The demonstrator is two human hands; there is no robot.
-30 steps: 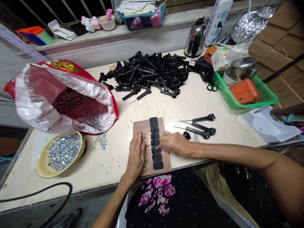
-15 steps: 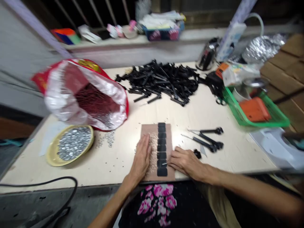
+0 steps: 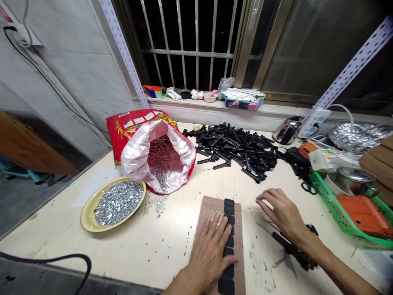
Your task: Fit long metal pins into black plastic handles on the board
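My left hand [image 3: 210,248] lies flat, fingers stretched, on a brown board [image 3: 241,233]. Its fingers and thumb rest across a column of black rounded pads [image 3: 229,209], hiding part of it. Small pale bits [image 3: 216,217] show near its fingertips. To the right of the board my right hand [image 3: 284,211] is raised, its fingers loosely bent and apart, and I see nothing in them. Under that hand and wrist lie several black-handled pieces [image 3: 287,244] with thin metal shafts, partly covered. A small grey triangular piece [image 3: 289,264] lies beside them.
A yellow bowl of metal washers [image 3: 89,221] stands left, by a red bag [image 3: 123,135] of long thin metal pins. Black plastic parts [image 3: 236,147] are heaped at the back. On the right are scissors [image 3: 309,187] and a green basket [image 3: 334,217].
The view has tilted up and shifted. My right hand has left the pads and moved right over the black-handled pieces, fingers loosened. My left hand has slid from the pale bits onto the pads.
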